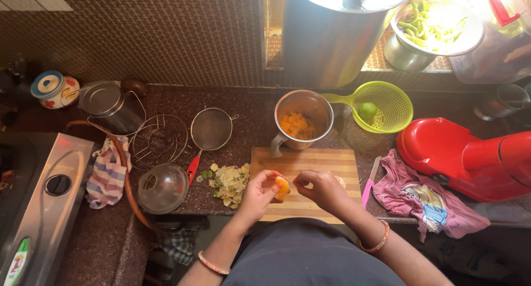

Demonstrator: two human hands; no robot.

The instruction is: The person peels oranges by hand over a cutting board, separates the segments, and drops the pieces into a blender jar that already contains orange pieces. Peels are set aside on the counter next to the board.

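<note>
Left hand (259, 193): closed on an orange fruit piece (282, 187), held just above the board (310, 167).
Right hand (321, 189): fingers pinched together, just beside the fruit piece; I cannot tell if they touch it.
Board: wooden, lies on the worktop (249, 131) edge.
Cup (301, 120): steel, behind the board, holds orange pieces.
Peels (229, 181): pale heap left of the board.
Cloth (426, 200): pink, right of the board.
Strainer (387, 104): green, holds one lime (368, 110).
</note>
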